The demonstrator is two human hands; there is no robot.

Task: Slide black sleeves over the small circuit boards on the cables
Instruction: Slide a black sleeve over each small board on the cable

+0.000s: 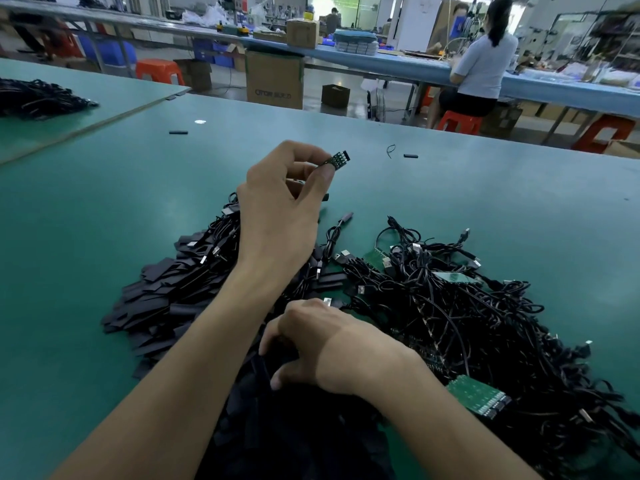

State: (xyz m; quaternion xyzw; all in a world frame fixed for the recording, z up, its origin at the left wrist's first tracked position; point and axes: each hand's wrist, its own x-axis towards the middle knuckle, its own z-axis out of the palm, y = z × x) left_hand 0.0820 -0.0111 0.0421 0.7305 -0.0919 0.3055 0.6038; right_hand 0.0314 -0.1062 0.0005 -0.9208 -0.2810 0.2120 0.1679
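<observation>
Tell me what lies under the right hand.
Under the right hand lies the pile of black sleeves, with cables beside it. The fingers curl down into the pile; whether they grip a sleeve is covered by the hand itself.

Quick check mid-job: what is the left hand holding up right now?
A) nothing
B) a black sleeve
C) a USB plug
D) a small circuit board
D: the left hand pinches a small circuit board at its fingertips, raised above the table, with no sleeve on it yet.
</observation>
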